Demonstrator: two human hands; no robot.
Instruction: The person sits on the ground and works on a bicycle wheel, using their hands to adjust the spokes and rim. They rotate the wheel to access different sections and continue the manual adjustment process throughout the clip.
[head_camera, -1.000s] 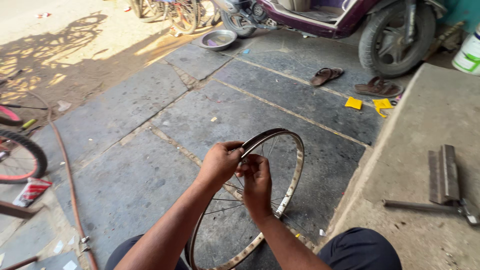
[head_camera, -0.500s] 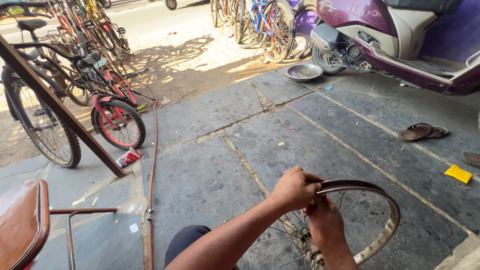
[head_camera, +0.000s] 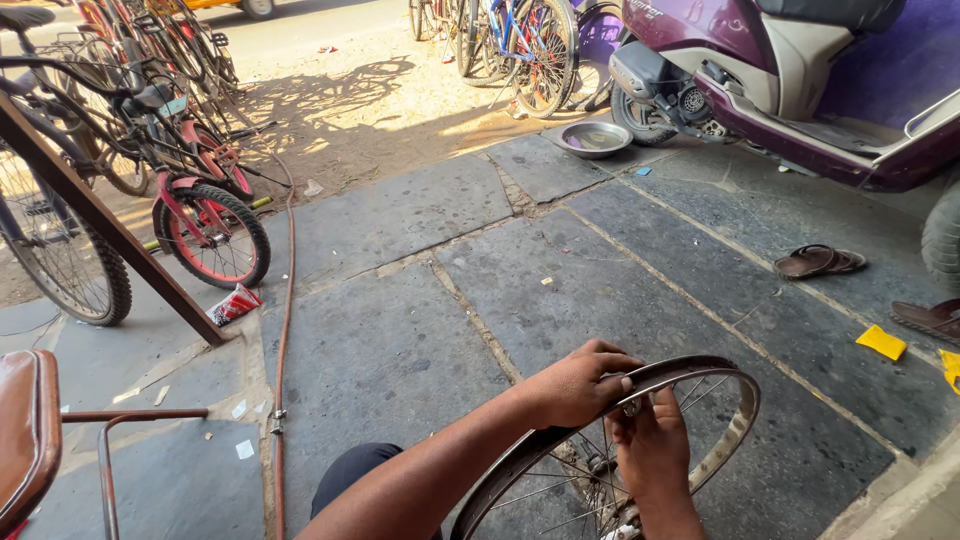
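both hands grip a wheel rim over grey stone paving.

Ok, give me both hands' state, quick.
Left hand: closed over the top of the bicycle wheel rim.
Right hand: fingers at the rim's inner side; grip unclear.

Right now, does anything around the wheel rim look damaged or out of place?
The bare rim in both hands looks round, no visible bend. Odd bits lie on the paving: yellow scraps, a lone sandal, a crumpled red-and-white packet and a hose trailing across the slabs.
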